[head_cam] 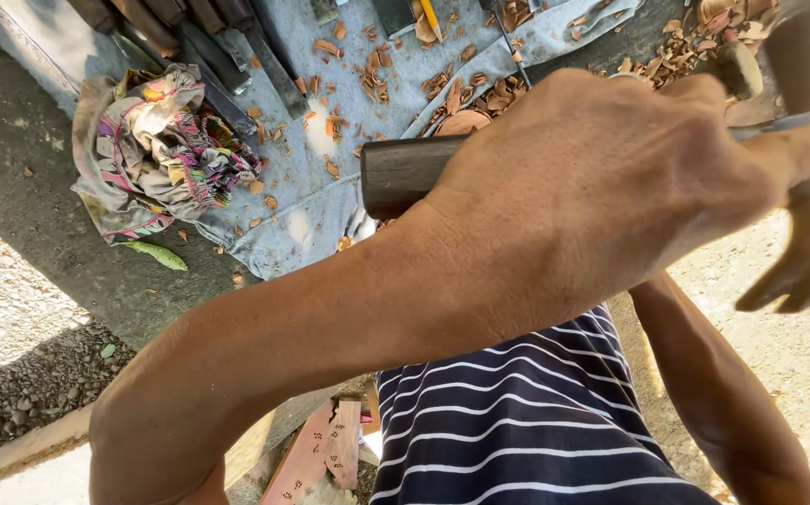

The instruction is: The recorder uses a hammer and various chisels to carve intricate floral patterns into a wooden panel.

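The dark round wooden tool handle [405,173] sat clenched in your left hand [592,187], held over the grey cloth [330,201]; many reddish wood chips [461,93] already lay there, so carving looked well underway. Your blurred right hand's [797,271] grip I couldn't tell

Left hand [601,178] covers most of dark wooden handle [405,173]; tool's working end unseen. Right hand [802,252] blurred at right edge, grip unclear. Row of tool handles [180,28] cut by top edge, upper left. Wood scraps [325,454] at bottom partly behind striped shirt [526,430].
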